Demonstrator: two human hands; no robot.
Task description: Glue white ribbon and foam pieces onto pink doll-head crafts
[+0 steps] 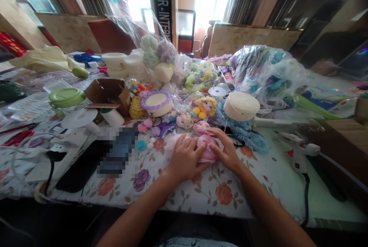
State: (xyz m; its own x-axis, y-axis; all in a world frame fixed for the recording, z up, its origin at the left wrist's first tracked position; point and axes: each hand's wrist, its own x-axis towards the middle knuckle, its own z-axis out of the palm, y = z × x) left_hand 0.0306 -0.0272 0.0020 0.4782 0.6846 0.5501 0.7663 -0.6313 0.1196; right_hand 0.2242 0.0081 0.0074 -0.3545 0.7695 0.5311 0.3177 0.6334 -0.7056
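Both my hands rest on a small pink doll piece (207, 152) lying on the flowered tablecloth (212, 193) near the table's front. My left hand (185, 157) covers its left side with fingers curled over it. My right hand (225, 149) presses on its right side, fingers bent around it. A pink doll head (201, 127) lies just behind my fingers. Another pink doll head (184, 119) and a yellow-haired doll (205, 106) lie farther back.
A white glue gun (300, 153) with its cable lies to the right. A cream hat (241, 106) on blue lace, pompoms (145, 125), a cardboard box (107, 92), a green-lidded jar (66, 97), plastic bags (267, 71) and a power strip (61, 149) crowd the table.
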